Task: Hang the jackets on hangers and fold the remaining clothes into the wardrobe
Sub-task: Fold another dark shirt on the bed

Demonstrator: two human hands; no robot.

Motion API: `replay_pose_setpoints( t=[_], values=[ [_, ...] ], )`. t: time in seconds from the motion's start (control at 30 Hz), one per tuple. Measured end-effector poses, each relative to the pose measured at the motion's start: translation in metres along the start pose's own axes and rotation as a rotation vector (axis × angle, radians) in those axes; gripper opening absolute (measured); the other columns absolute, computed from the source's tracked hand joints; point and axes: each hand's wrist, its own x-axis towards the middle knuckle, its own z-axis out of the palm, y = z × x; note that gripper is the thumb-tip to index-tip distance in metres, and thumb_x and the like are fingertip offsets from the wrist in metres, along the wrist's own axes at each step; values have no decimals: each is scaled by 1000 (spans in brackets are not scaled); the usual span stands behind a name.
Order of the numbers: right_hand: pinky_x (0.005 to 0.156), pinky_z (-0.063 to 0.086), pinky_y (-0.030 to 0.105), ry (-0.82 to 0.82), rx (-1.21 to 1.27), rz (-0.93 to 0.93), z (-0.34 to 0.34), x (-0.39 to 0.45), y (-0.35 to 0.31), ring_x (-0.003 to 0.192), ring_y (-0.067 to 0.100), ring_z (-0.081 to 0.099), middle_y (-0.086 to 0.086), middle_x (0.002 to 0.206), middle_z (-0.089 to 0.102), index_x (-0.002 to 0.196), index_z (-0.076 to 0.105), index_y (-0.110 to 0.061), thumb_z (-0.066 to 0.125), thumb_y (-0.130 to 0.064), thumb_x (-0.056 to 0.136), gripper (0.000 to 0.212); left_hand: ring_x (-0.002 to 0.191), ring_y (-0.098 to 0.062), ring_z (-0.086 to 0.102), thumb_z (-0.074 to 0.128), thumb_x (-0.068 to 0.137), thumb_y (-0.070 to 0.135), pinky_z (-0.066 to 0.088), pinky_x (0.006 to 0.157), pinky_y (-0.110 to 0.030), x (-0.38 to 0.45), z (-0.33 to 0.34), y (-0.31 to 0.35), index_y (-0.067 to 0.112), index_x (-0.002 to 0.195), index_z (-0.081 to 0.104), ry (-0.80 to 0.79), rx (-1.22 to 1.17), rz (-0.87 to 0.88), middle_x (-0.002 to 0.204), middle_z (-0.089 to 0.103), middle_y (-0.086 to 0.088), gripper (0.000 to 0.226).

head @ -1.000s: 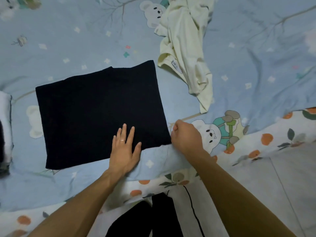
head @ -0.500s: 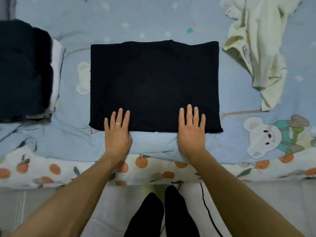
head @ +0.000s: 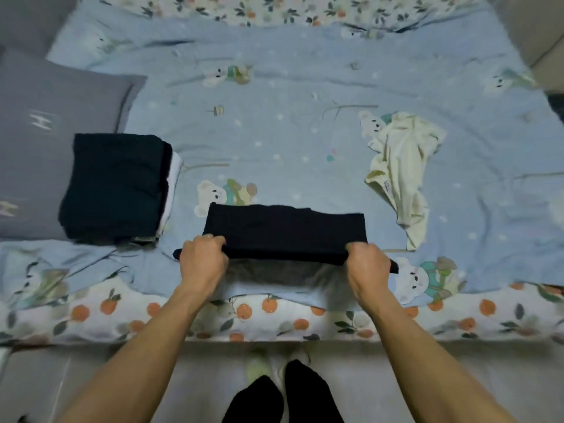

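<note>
A folded black garment (head: 285,232) is lifted off the blue bear-print bed cover (head: 274,132) near the bed's front edge, its near side raised. My left hand (head: 203,261) grips its near left corner. My right hand (head: 367,265) grips its near right corner. A shadow lies on the cover under the raised edge. To the left sits a stack of folded dark clothes (head: 114,187) with a white piece at its bottom. A crumpled cream garment (head: 403,166) lies loose at the right.
A grey pillow (head: 39,126) lies at the left, partly under the folded stack. An orange-print sheet edge (head: 213,315) runs along the bed's front. My feet in black socks (head: 283,398) stand on the pale floor below.
Both hands went from lying flat on the black garment's near edge to gripping its near corners and lifting it. The view has pulled back and shows more of the bed.
</note>
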Motion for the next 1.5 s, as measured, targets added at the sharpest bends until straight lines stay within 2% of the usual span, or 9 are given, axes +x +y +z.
replay_pose_setpoints(
  t=[0.13,0.4,0.63,0.87,1.0,1.17,1.3,1.4,1.5],
  values=[
    [63,34,32,71,1,27,-66,-51,-7,87,36,64,18,90,67,89,65,-3,47,1,89,18,63,-33,49,58,64,-3,25,64,-33,-46,-81,0,6,68,65,79,-21,-20,68,63,-17,12],
    [73,42,30,57,-127,-28,-136,-18,-32,103,32,63,13,113,63,110,59,-4,43,-3,96,22,66,-26,44,51,76,10,26,73,-35,-7,-143,3,16,70,55,15,65,-93,78,66,-8,10],
    [82,39,33,11,-172,-58,-54,89,-39,106,30,57,12,115,59,113,54,-8,49,-6,91,23,108,-34,53,50,87,6,40,89,-39,90,-25,-10,8,127,57,10,64,3,121,59,-14,41],
    [83,42,37,-248,13,-194,38,112,-40,106,32,55,14,121,55,117,54,-7,48,-19,93,27,120,-32,51,51,92,23,46,98,-44,85,60,3,12,134,56,-256,-11,42,136,54,-11,44],
    [95,39,38,-204,53,-298,77,136,-33,117,31,49,12,129,52,125,53,-8,47,-21,93,35,134,-32,41,48,98,22,41,105,-45,103,91,22,15,143,47,-324,-54,85,150,40,-12,45],
    [119,14,50,-216,-141,-331,110,191,6,142,37,22,13,152,32,149,28,-11,50,-36,92,65,125,-36,44,59,86,11,38,106,-47,168,130,45,14,139,41,-297,71,163,139,45,-17,56],
    [106,30,43,-279,-172,-465,107,228,15,119,32,47,11,124,56,124,50,-13,49,-42,96,41,104,-29,50,54,94,18,42,88,-39,207,138,59,16,111,57,-374,142,170,113,57,-10,17],
    [91,36,39,-182,-109,-442,102,252,29,106,30,54,10,111,61,110,57,-12,49,-33,99,25,84,-25,54,52,94,11,43,72,-36,226,142,70,15,103,57,-245,-11,148,103,61,-8,11],
    [93,36,39,-154,-107,-319,101,257,43,107,31,52,11,115,57,115,56,-11,48,-29,99,26,83,-31,57,49,98,19,49,71,-42,227,147,77,12,106,56,-131,-150,115,100,58,-11,13]
  ],
)
